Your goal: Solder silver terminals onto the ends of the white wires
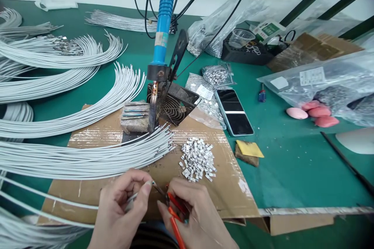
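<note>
Near the front edge of the cardboard, my left hand (124, 206) pinches a white cable (131, 199) close to its tip, thumb against forefinger. My right hand (195, 214) is wrapped round red-handled pliers (177, 230), whose jaws point at the cable's end; whether they touch it I cannot tell. Just beyond the right hand lies a pile of small white connectors (198, 159). A bundle of white cables (87, 159) stretches in from the left behind my hands. Over its ends stands a blue-handled soldering iron (163, 27), tip down on a stand.
A brown cardboard sheet (230, 186) covers the green table (286, 175). Behind the iron's tip sits a small fan (172, 109). A phone (234, 113), a yellow sponge (249, 149) and pink foam earplug-like pieces (320, 111) lie rightward. More cable bundles (58, 85) fill the left.
</note>
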`<action>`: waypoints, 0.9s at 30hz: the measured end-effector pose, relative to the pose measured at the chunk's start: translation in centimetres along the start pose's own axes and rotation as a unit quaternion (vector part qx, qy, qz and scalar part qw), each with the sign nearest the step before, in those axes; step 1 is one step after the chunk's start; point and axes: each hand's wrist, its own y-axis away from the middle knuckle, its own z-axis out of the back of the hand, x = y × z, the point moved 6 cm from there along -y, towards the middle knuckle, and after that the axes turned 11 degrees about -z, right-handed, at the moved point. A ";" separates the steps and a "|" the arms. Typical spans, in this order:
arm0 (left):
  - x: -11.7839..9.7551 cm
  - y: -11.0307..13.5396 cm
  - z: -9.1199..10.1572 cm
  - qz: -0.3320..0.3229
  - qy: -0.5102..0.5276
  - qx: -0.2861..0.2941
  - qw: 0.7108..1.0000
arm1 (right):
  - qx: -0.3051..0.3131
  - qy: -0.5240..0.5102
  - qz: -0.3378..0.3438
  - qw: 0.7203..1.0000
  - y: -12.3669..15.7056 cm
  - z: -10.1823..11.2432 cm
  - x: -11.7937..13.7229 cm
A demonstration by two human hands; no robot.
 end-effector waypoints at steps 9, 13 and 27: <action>-0.3 0.3 0.1 -0.012 -0.014 -0.014 1.000 | -0.024 0.002 0.041 0.999 0.0 -0.3 0.1; -0.3 0.3 0.1 -0.017 -0.026 -0.017 0.999 | -0.045 -0.002 0.062 0.997 0.1 -0.2 0.1; -0.3 0.3 0.0 -0.006 -0.017 -0.010 1.000 | -0.020 0.024 0.049 0.998 0.4 0.0 0.4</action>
